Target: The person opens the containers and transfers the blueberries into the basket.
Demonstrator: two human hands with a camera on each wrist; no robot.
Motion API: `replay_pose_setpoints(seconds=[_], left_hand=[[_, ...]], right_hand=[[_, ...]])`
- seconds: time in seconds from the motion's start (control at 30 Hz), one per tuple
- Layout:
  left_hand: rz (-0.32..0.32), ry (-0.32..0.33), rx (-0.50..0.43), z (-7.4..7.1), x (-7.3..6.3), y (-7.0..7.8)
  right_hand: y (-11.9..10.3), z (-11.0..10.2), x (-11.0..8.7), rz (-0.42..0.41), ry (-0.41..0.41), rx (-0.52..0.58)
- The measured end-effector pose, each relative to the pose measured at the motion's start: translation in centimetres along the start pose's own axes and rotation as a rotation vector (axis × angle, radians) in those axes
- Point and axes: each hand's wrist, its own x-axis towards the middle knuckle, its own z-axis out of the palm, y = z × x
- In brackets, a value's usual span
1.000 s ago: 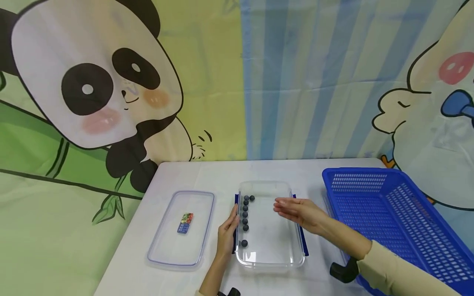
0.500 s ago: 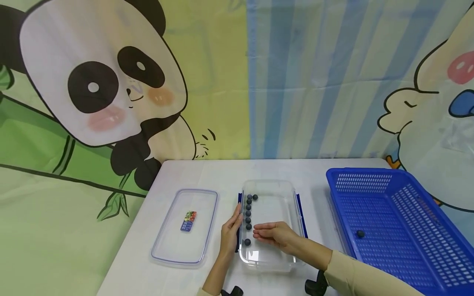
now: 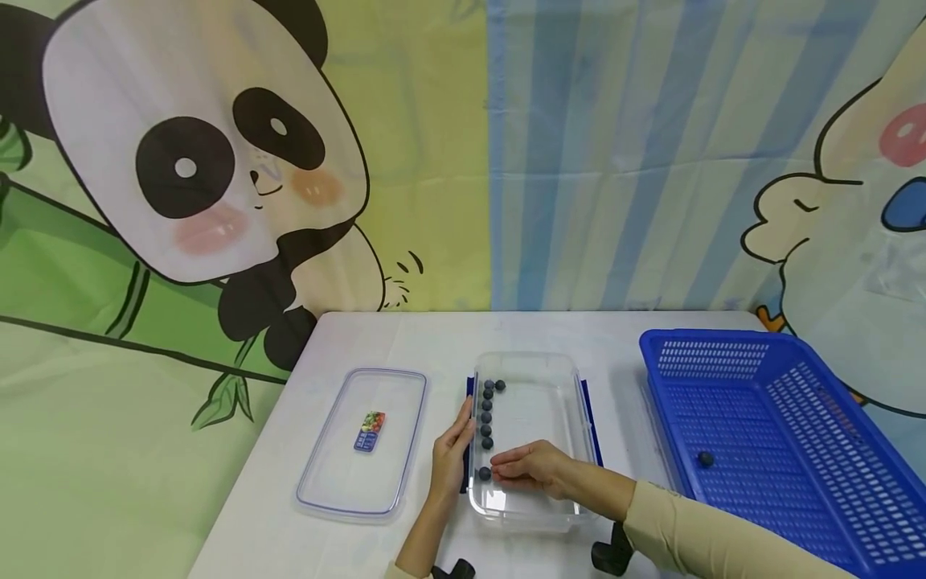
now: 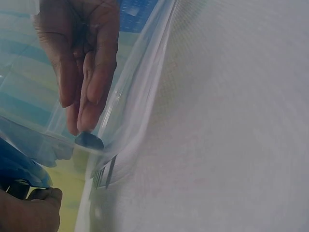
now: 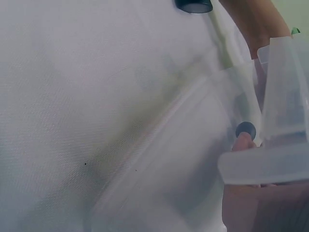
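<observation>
My right hand (image 3: 528, 468) reaches into the clear plastic box (image 3: 531, 507), fingertips right at a single blueberry (image 3: 485, 474) near the front left corner. In the left wrist view this blueberry (image 4: 89, 140) lies at the tips of extended fingers, with the thumb apart from it. My left hand (image 3: 450, 450) grips the box's left side by its blue latch flap (image 3: 465, 474). Farther back along that wall, several more blueberries (image 3: 486, 417) form a row inside the box. One more blueberry (image 3: 705, 459) lies in the blue basket (image 3: 654, 402) to the right.
A clear lid (image 3: 325, 482) with a blue rim and a printed label (image 3: 370, 432) lies left of the box. The basket's tall slotted walls stand close to the box's right side. A printed cloth (image 3: 427, 161) hangs behind the white table (image 3: 608, 330).
My right hand has moved from over the box's right side leftward and toward me, to the front blueberry. A blueberry now shows in the basket. The left hand stays on the box.
</observation>
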Motion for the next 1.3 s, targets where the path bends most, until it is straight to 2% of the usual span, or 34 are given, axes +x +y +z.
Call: replay_pose_setpoints(seconds=[0.33,0.63,0.93,1.3], left_hand=[[-0.012,-0.008,0.024,-0.07,-0.06,0.09],[-0.013,-0.007,0.026,0.03,-0.08,0.34],[-0.014,-0.009,0.039,0.04,-0.16,0.33],[-0.001,-0.001,0.033,0.07,-0.09,0.37]], right_hand=[[0.67,0.16,0.42,0.047,-0.014,-0.029],[0.39,0.44,0.41,0.111,0.002,-0.041],[0.33,0.35,0.34,0.131,-0.032,-0.062],[0.34,0.44,0.42,0.11,-0.066,-0.074]])
